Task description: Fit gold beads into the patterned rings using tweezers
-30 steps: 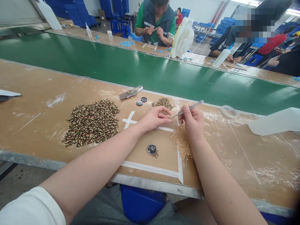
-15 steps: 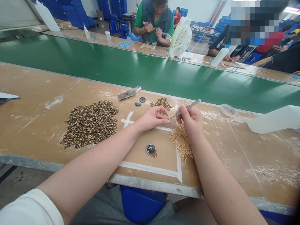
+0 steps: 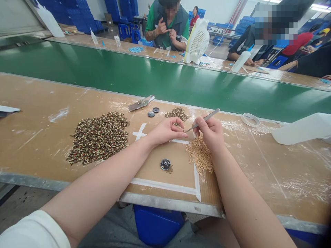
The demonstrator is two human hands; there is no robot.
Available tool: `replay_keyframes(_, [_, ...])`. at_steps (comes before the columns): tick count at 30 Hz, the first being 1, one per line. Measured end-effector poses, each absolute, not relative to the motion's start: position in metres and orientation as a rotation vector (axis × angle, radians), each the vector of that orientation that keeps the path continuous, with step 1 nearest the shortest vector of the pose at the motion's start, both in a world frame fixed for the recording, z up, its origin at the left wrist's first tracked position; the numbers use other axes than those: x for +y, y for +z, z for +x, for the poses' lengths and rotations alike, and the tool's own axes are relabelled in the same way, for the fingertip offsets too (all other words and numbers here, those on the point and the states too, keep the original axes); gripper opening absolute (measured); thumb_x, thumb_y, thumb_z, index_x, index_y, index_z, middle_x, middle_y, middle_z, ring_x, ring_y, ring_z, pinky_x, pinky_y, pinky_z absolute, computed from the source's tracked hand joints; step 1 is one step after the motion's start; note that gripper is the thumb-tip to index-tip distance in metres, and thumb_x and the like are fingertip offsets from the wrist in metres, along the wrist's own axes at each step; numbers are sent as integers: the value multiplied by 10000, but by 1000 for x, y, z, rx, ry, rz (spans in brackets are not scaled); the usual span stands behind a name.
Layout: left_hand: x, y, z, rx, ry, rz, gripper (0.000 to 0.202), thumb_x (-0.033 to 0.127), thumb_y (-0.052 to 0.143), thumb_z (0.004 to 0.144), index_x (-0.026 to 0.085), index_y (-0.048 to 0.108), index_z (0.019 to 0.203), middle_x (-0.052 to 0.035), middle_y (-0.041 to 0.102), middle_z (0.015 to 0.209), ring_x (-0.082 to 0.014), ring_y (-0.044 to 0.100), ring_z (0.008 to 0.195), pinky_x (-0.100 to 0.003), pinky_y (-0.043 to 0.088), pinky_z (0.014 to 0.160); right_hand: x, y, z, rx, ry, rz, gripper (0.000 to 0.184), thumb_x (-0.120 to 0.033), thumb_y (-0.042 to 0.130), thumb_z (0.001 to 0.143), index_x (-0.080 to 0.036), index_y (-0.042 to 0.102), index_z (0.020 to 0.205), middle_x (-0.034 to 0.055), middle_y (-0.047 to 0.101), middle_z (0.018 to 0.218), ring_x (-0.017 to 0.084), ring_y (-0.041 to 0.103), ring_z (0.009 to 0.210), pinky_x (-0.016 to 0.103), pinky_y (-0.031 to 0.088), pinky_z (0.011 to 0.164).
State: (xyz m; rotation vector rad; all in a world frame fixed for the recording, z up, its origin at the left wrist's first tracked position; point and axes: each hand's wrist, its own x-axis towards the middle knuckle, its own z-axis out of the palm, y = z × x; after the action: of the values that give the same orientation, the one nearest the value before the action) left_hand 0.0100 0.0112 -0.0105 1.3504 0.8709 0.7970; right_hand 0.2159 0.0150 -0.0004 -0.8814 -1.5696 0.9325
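Observation:
My right hand (image 3: 210,132) grips a pair of metal tweezers (image 3: 207,117), their tips pointing down and left. Those tips meet the fingertips of my left hand (image 3: 170,131), which pinches a tiny dark piece too small to name. Under my right hand lies a heap of small tan beads (image 3: 199,155). Just beyond my left hand is a small pile of dark and cream pieces (image 3: 178,113). Left of my left forearm spreads a larger pile of similar pieces (image 3: 99,137), with red specks. Nearer me sits a round black lid with glossy liquid (image 3: 165,164).
Two small dark discs (image 3: 151,114) and a folded strip (image 3: 141,103) lie near the green conveyor belt (image 3: 129,75). At right are a tape ring (image 3: 250,120) and a white bottle lying down (image 3: 302,129). Across the belt stand a fan (image 3: 198,41) and people at work.
Both hands and the tweezers keep nearly the same pose. The whole view has shifted slightly. Across the belt, a person's hands have moved a little.

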Motion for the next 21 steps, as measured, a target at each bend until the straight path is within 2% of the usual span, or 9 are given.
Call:
replay_keyframes(4, [11,-11,12,875,812,1368,375,354,838,774,210,554,971,23,671,668,-37,351,431,-214,222,439,16,-3,214,-1520,956,-906,362,-487,651,972,-204,671,747,-17,571,571,100,511,471,272,388,474])
replay_keyframes(12, [8,-11,16,986,846,1400,358,380,835,781,187,623,994,1,710,751,-46,414,463,-220,306,481,22,-10,213,-1216,953,-953,350,-491,666,952,-201,670,755,-13,564,559,96,490,466,241,360,436])
replay_keyframes(15, [8,-16,17,1008,873,1493,293,347,817,801,172,685,995,-12,719,769,-76,517,559,-233,385,567,22,-9,215,-1227,939,-1002,359,-494,667,950,-199,664,746,-11,568,554,93,484,463,235,360,436])
replay_keyframes(18, [9,-20,18,1032,897,1574,262,319,789,824,182,738,1042,-36,741,846,-129,638,739,-263,459,684,21,-7,215,-1252,937,-1026,359,-486,658,956,-195,664,745,-8,577,562,91,484,461,238,369,446])
replay_keyframes(21, [9,-21,18,1044,914,1634,228,314,759,846,197,768,1041,-51,764,938,-158,677,856,-301,506,784,20,-5,214,-1261,927,-1064,359,-486,649,955,-196,657,745,-9,572,555,94,480,456,244,371,447])
